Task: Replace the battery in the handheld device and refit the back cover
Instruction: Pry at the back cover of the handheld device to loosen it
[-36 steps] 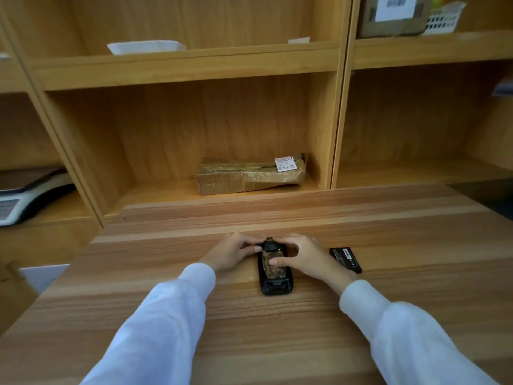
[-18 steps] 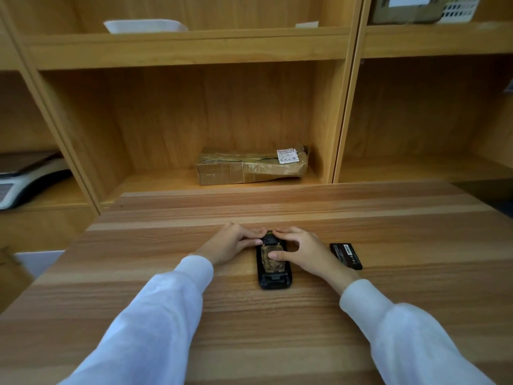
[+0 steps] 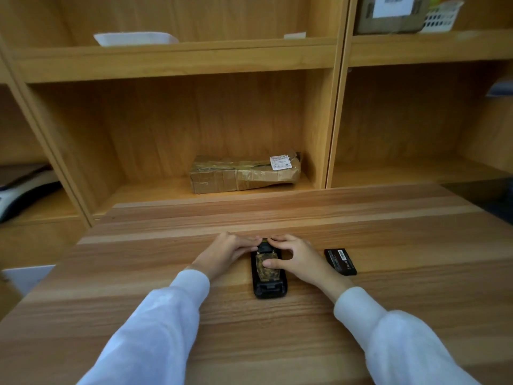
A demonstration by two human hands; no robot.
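A black handheld device [image 3: 268, 286] lies flat on the wooden table [image 3: 305, 329], lengthwise away from me. A mottled brown-gold area [image 3: 267, 270] shows in the middle of its upturned back. My left hand [image 3: 224, 252] holds the device's far left corner with curled fingertips. My right hand [image 3: 301, 261] pinches the far end, its thumb pressing on the brown-gold area and its fingers curled over the top edge. A loose black battery [image 3: 341, 261] lies on the table just right of my right hand, untouched.
Wooden shelving rises behind the table. A taped brown parcel [image 3: 244, 173] lies in the middle compartment. A white tray [image 3: 136, 38] sits on the shelf above, a cardboard box [image 3: 388, 15] and white basket [image 3: 442, 16] at the top right. A dark flat device [image 3: 22, 190] rests at the left.
Both hands stay at the far end of the device and the battery has not moved. Only the head view has shifted a little.
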